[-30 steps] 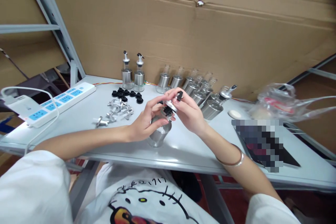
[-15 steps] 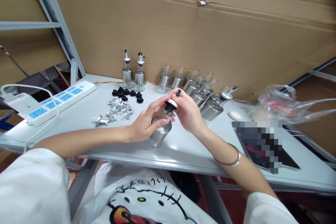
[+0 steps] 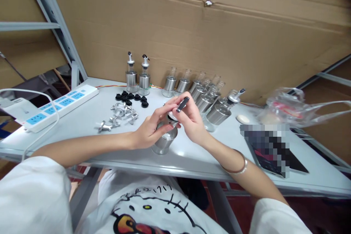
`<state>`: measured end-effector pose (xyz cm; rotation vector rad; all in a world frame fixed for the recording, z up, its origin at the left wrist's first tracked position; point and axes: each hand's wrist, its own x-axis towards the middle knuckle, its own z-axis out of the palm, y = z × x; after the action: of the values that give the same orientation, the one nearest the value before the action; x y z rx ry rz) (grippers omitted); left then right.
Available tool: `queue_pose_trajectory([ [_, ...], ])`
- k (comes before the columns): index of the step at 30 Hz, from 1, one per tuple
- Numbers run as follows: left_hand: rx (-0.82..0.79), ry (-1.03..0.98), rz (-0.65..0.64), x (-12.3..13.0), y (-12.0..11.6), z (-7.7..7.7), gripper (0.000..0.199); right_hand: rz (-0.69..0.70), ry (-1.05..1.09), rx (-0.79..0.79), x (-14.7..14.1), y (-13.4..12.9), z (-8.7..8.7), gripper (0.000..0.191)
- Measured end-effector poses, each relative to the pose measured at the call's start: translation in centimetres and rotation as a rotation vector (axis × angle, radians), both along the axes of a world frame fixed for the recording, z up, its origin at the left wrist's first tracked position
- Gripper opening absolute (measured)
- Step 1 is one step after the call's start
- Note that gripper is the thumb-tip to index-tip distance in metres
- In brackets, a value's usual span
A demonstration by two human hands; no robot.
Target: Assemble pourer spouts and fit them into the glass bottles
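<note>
A glass bottle with a steel sleeve [image 3: 166, 139] stands on the table close to me, tilted slightly. My left hand [image 3: 153, 128] is wrapped round its neck and shoulder. On the bottle's mouth sits a silver pourer spout with a black flip cap [image 3: 182, 105], gripped by the fingers of my right hand [image 3: 190, 120]. Fingers hide part of the neck and the pourer's base. Left of my hands lie several loose silver pourer spouts [image 3: 117, 113], and behind them a group of black stoppers [image 3: 127, 97].
Two bottles with pourers [image 3: 144, 78] stand at the back. Several open bottles [image 3: 183, 83] line the back right, with another pourer-topped bottle [image 3: 219, 112] in front. A power strip [image 3: 63, 106] lies left; a white oval object [image 3: 242, 119], plastic bag [image 3: 290, 108] and tablet-like object [image 3: 298, 162] lie right.
The pourer has gone down onto the bottle's mouth, its black underside now out of sight. My right hand has turned, and the black cap points up and right.
</note>
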<state>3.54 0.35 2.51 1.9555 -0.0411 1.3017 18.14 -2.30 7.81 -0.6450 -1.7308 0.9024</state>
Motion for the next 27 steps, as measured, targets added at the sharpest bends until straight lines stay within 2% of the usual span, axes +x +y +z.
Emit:
queue_pose_trajectory([
  [5, 0.048, 0.023, 0.06, -0.2, 0.3, -0.6, 0.055, -0.075, 0.116, 0.06, -0.9, 0.3, -1.9, 0.032],
  [10, 0.132, 0.049, 0.08, -0.4, 0.5, -0.9, 0.076, -0.155, 0.119, 0.073, -1.0, 0.2, -2.7, 0.038],
  [18, 0.115, 0.095, 0.027, -0.3, 1.1, -2.0, 0.107, -0.072, 0.103, -0.037, -0.9, -0.1, -3.1, 0.044],
  [23, 0.101, 0.112, 0.104, -0.2, 1.4, -2.5, 0.109, 0.002, 0.148, -0.097, -1.2, -0.3, -3.5, 0.042],
  [27, 0.175, 0.071, 0.118, -0.1, 1.5, -2.7, 0.108, 0.05, 0.179, -0.066, -1.3, -0.2, -3.9, 0.038],
])
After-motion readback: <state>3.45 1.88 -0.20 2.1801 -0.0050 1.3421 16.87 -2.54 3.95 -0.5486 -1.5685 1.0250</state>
